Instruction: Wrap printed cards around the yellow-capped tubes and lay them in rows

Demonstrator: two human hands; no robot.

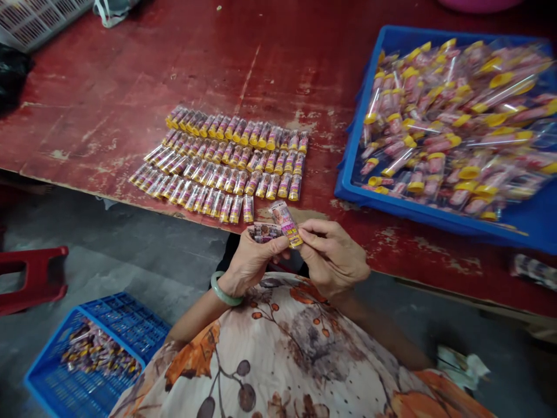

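Note:
My left hand (261,249), with a pale green bangle on its wrist, is closed round some small dark printed pieces (265,231), perhaps cards or wrappers. Between the fingertips of my right hand (333,252) is the yellow lower end of a small clear packet (285,223) with a pink and yellow label. My left thumb lies against that packet's lower edge. Just beyond my hands, several rows of small clear tubes with yellow ends (235,157) lie side by side on the red table (130,69). One tube (248,209) sits at the near row's right end.
On the right stands a blue tray (348,174) heaped with yellow-capped clear tubes (435,128). A blue basket (47,371) of similar small tubes is on the floor at lower left, near a red stool (39,278). A white crate (39,17) and black bag (11,75) are at upper left.

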